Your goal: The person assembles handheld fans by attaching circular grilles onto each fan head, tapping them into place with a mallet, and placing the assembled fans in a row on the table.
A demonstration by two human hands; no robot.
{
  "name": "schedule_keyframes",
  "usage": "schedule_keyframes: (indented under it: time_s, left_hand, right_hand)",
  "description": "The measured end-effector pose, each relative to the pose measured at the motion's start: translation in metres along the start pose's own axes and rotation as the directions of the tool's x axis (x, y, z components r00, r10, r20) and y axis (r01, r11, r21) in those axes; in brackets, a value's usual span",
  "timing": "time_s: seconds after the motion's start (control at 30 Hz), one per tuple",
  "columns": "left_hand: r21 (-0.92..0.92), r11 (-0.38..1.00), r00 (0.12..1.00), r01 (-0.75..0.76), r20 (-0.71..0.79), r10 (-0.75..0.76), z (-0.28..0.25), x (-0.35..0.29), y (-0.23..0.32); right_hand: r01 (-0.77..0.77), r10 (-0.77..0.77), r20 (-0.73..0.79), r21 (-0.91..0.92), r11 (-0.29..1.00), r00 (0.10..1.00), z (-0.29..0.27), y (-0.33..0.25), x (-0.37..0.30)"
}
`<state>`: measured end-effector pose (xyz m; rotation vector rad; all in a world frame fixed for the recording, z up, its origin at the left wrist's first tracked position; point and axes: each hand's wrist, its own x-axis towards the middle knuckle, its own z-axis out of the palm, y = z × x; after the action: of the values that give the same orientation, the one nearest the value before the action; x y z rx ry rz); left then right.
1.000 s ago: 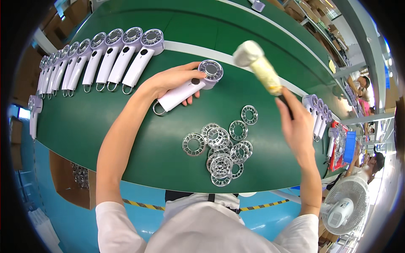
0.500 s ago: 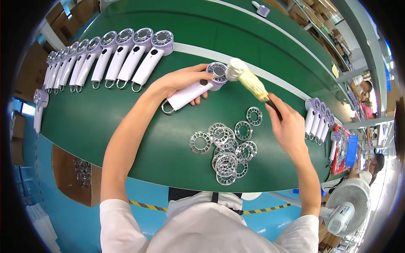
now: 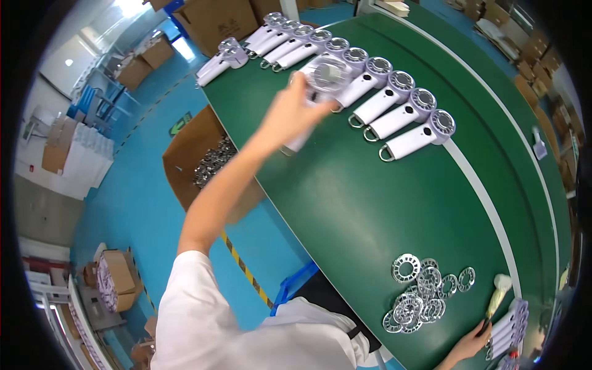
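My left hand (image 3: 296, 111) is closed around a white-and-lilac handheld fan (image 3: 328, 75), lifted above the far end of the table and blurred by motion. Its round head points away from me, close to a row of similar fans (image 3: 393, 102). Down at the lower right, my right hand (image 3: 472, 341) grips the dark handle of a mallet (image 3: 496, 296) with a whitish head and a yellowish wrapped shaft. The mallet stays near a second group of fans (image 3: 507, 330). Between my hands lies a loose pile of chrome rings (image 3: 407, 307), which neither hand touches.
The green table (image 3: 345, 203) has a pale strip (image 3: 484, 191) along it. Below its left edge, an open cardboard box (image 3: 179, 160) holds many shiny metal parts. Another pair of fans (image 3: 222, 61) lies at the far left corner. A lilac fan piece (image 3: 539, 145) rests across the table.
The view has swung left. My left hand has carried the fan away from the mallet to the row of fans. My right hand has lowered the mallet toward the right-hand group of fans.
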<state>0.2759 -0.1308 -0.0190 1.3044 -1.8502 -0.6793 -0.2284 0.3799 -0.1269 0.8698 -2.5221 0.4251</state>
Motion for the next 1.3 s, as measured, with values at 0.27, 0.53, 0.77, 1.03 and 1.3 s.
schedule_keyframes:
  time_s: [0.27,0.53,0.77,1.03,1.3]
  left_hand:
    - [0.573,0.814,0.983,0.099,-0.182,0.009,-0.131,0.073,-0.199]
    - [0.645,0.759,0.969,0.091,-0.233,0.082,-0.123,0.115,-0.234]
    - [0.501,0.864,0.966,-0.057,-0.191,0.175,-0.15,0.101,-0.255]
    - [0.694,0.709,0.898,-0.129,-0.221,0.38,-0.146,0.114,-0.238]
    - [-0.257,0.818,0.855,-0.515,-0.094,0.509,0.004,-0.011,0.113]
  right_hand:
    - [0.055,-0.057,-0.039,-0.05,0.997,0.998,-0.02,-0.044,0.006]
    - [0.05,-0.05,-0.022,-0.026,0.998,0.998,-0.002,-0.008,-0.003]
    - [0.066,-0.066,0.003,-0.09,0.994,0.998,-0.001,0.007,-0.007]
    - [-0.068,0.074,-0.121,0.055,0.996,0.99,-0.014,-0.035,-0.009]
    - [0.306,-0.183,-0.249,0.842,0.444,0.951,-0.143,-0.202,0.063]
